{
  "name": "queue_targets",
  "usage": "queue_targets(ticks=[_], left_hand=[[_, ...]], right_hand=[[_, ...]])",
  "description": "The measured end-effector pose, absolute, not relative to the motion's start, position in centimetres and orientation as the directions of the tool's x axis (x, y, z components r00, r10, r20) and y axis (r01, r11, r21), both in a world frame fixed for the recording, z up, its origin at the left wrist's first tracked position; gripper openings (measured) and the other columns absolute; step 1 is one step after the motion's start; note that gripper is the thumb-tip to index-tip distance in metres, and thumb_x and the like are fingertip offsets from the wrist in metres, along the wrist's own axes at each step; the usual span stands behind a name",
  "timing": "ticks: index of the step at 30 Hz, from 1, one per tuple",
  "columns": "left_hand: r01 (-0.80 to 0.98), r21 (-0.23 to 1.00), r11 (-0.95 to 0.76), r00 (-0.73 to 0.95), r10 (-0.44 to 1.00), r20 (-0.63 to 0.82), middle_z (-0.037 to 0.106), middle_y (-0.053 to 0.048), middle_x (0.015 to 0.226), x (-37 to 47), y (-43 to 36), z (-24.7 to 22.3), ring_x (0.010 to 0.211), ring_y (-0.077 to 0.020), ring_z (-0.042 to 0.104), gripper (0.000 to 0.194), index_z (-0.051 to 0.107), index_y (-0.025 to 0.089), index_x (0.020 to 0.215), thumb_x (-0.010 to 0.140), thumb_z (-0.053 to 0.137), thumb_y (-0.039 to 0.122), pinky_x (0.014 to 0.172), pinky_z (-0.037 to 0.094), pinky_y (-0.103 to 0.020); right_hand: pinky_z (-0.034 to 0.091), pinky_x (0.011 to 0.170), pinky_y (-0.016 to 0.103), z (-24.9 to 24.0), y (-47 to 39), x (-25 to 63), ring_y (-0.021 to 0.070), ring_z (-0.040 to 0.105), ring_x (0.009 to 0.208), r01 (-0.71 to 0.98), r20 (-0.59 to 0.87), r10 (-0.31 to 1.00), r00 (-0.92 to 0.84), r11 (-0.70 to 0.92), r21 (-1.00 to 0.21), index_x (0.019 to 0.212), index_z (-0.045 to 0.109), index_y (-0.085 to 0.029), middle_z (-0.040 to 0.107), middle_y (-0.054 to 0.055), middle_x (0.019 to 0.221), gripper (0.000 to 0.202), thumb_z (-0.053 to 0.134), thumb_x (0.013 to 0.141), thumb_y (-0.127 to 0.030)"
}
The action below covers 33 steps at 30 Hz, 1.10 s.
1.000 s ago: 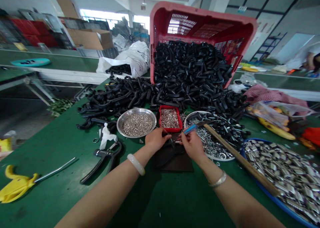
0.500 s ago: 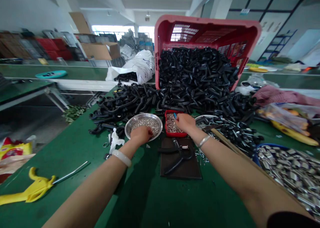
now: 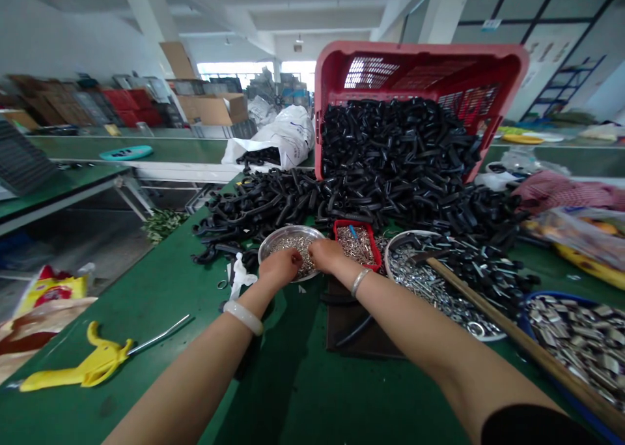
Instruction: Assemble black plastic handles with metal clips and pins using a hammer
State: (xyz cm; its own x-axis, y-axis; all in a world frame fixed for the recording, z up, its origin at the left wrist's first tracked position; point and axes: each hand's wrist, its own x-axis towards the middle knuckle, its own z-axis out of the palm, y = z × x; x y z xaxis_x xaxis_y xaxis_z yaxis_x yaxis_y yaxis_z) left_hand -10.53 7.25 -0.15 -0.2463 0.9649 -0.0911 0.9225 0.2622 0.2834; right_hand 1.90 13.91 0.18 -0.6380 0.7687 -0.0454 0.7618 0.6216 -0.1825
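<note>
A round metal bowl (image 3: 265, 244) holds many small metal parts (image 3: 291, 244). Over its front left part is my left hand (image 3: 282, 266), its fingers curled together; whatever they pinch is too small to make out. My right hand (image 3: 328, 256) reaches across the bowl's right rim, fingers closed and tips hidden, close to the left one. Just right of it stands a small red tray (image 3: 377, 255) of rivet-like pins, with a blue piece (image 3: 352, 232) lying among them. Beneath my right forearm, a black clamp-like part (image 3: 355, 331) rests on a dark plate (image 3: 336, 338), partly covered.
A pink crate (image 3: 518, 57) spills black plastic parts across the back. To the right are a bowl of metal pins (image 3: 424, 288), a wooden-handled hammer (image 3: 481, 308) and a blue-rimmed basin (image 3: 525, 308) of metal pieces. A yellow trigger-handled tool (image 3: 100, 360) lies at left.
My right hand has moved left from the red tray to the metal bowl, beside my left hand. The blue piece now lies uncovered in the tray. The whole view has shifted slightly.
</note>
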Motion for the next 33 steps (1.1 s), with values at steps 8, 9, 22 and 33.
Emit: queue_targets(ticks=[8, 9, 22, 33], left_hand=[[0.935, 0.225, 0.275, -0.264, 0.961, -0.080, 0.066, -0.002, 0.093, -10.2, 7.1, -0.1, 0.085, -0.0215, 0.060, 0.025, 0.062, 0.031, 0.092, 0.078, 0.044, 0.041, 0.067, 0.044, -0.029], [0.937, 0.224, 0.269, -0.260, 0.963, -0.070, 0.066, -0.002, 0.094, -10.3, 7.1, -0.1, 0.085, -0.0216, 0.059, 0.025, 0.062, 0.031, 0.091, 0.078, 0.044, 0.041, 0.066, 0.043, -0.029], [0.880, 0.444, -0.172, 0.155, 0.985, 0.074, 0.064, 0.002, 0.090, -2.7, 5.2, 0.4, 0.080, -0.0157, 0.057, 0.015, 0.061, 0.028, 0.088, 0.080, 0.049, 0.031, 0.069, 0.041, -0.025], [0.874, 0.468, -0.130, 0.097, 0.991, 0.094, 0.056, 0.000, 0.102, 0.7, 4.7, -2.3, 0.088, -0.0145, 0.054, 0.012, 0.057, 0.025, 0.089, 0.082, 0.048, 0.028, 0.071, 0.041, -0.024]], right_hand=[[0.041, 0.070, 0.025, 0.2, 13.4, 3.4, 0.0173, 0.059, 0.086, 0.689, 0.091, 0.723, -0.685, 0.683, -0.243, 0.085, 0.066, -0.023, 0.066, 0.004, 0.094, 0.022, 0.046, 0.081, -0.031], [0.040, 0.069, 0.025, 0.3, 13.3, 3.8, 0.0165, 0.059, 0.085, 0.678, 0.107, 0.718, -0.688, 0.688, -0.258, 0.086, 0.066, -0.023, 0.066, 0.003, 0.092, 0.022, 0.046, 0.081, -0.032], [0.042, 0.071, 0.026, -0.4, 7.8, 18.8, 0.0166, 0.060, 0.079, 0.807, 0.187, 0.849, -0.495, 0.528, -0.263, 0.084, 0.065, -0.021, 0.066, 0.004, 0.084, 0.021, 0.044, 0.083, -0.025], [0.043, 0.075, 0.026, -3.3, 6.5, 19.7, 0.0165, 0.059, 0.082, 0.840, 0.246, 0.871, -0.425, 0.481, -0.252, 0.089, 0.062, -0.018, 0.064, 0.007, 0.085, 0.024, 0.039, 0.085, -0.022]])
